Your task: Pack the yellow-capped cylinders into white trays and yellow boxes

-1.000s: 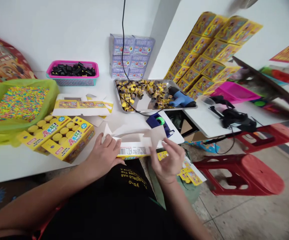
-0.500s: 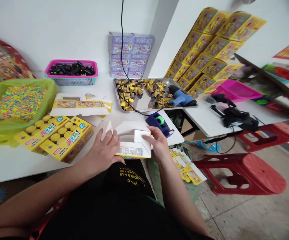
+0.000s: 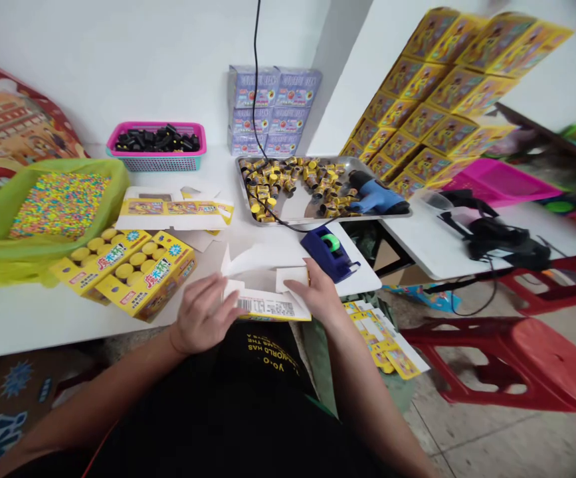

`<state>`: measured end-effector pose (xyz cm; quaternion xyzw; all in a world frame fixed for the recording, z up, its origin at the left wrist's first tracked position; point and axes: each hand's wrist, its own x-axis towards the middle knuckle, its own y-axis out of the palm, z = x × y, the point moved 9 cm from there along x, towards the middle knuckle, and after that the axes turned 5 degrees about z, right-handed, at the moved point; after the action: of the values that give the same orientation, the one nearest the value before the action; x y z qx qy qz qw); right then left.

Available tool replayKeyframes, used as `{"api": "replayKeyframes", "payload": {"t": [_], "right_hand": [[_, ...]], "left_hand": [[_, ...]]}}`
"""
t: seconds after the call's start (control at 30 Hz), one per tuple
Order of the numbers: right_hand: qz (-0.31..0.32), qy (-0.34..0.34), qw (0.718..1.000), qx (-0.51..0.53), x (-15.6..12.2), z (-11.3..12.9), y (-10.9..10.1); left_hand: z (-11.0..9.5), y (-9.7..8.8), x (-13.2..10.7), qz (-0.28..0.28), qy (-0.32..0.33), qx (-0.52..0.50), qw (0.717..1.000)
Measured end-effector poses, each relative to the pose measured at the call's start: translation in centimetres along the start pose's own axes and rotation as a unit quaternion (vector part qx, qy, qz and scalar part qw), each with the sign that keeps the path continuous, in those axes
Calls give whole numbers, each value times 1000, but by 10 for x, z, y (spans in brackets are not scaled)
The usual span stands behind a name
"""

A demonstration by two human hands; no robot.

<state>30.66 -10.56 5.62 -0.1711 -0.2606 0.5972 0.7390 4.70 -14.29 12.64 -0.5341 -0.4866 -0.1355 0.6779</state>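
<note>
The open, rectangular yellow cardboard carton with a white inside (image 3: pixel 268 305) is lying between both hands at the white table's (image 3: pixel 23 318) near edge. The right hand (image 3: pixel 323 295) is clamping its right end between thumb and fingers; the left hand (image 3: pixel 200 315) is touching the left end, though whether it is pinching I cannot tell. Uneven pressing could be creasing the flaps; a slack hold could be letting it slip off

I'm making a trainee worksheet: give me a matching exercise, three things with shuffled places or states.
1. open yellow-and-white cardboard carton
2. dark-blue plastic tape dispenser
3. pink-and-teal plastic basket

A. heaped with small black pieces
B. between the left hand and the right hand
C. holding a bright-green roll

Pairs: 1-B; 2-C; 3-A
</note>
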Motion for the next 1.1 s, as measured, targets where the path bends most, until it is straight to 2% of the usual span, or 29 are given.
{"api": "replayKeyframes", "payload": {"t": [0.03,0.07,0.13,0.23,0.3,0.37,0.43,0.53,0.6,0.63,0.7,0.77,0.83,0.93,1.03,1.1], "right_hand": [[10,16,999,42,0,-3,3],[19,37,996,85,-1,-7,6],[24,63,986,151,-1,-11,12],[18,62,978,200,1,-12,19],[6,53,977,204,1,-11,22],[-18,16,983,184,0,-4,20],[-36,-44,986,155,-2,10,17],[-24,-108,985,133,-6,30,16],[1,-117,985,131,-7,37,17],[17,-117,984,131,-7,40,18],[49,-115,983,132,-9,45,20],[75,-110,982,135,-12,48,21],[86,-104,980,147,-14,50,22],[61,-63,979,183,-13,44,21],[38,-14,982,184,-10,36,22],[43,-12,988,150,-8,38,23]], "left_hand": [[12,-9,-4,-41,-54,-15,998],[24,-12,-7,-54,-110,-47,991],[43,-1,-8,-16,-198,-158,967],[51,23,-1,57,-254,-276,925],[57,29,3,54,-279,-273,919],[65,37,0,57,-326,-269,904],[78,51,-10,64,-408,-292,863],[89,77,-30,89,-514,-378,765],[85,94,-37,131,-540,-434,709],[83,98,-40,150,-545,-447,693],[81,101,-42,164,-554,-449,682],[79,99,-43,152,-562,-454,675],[75,98,-44,136,-574,-477,652],[68,98,-44,121,-587,-504,622],[67,98,-44,104,-600,-504,613],[69,96,-45,83,-612,-502,606]]}}
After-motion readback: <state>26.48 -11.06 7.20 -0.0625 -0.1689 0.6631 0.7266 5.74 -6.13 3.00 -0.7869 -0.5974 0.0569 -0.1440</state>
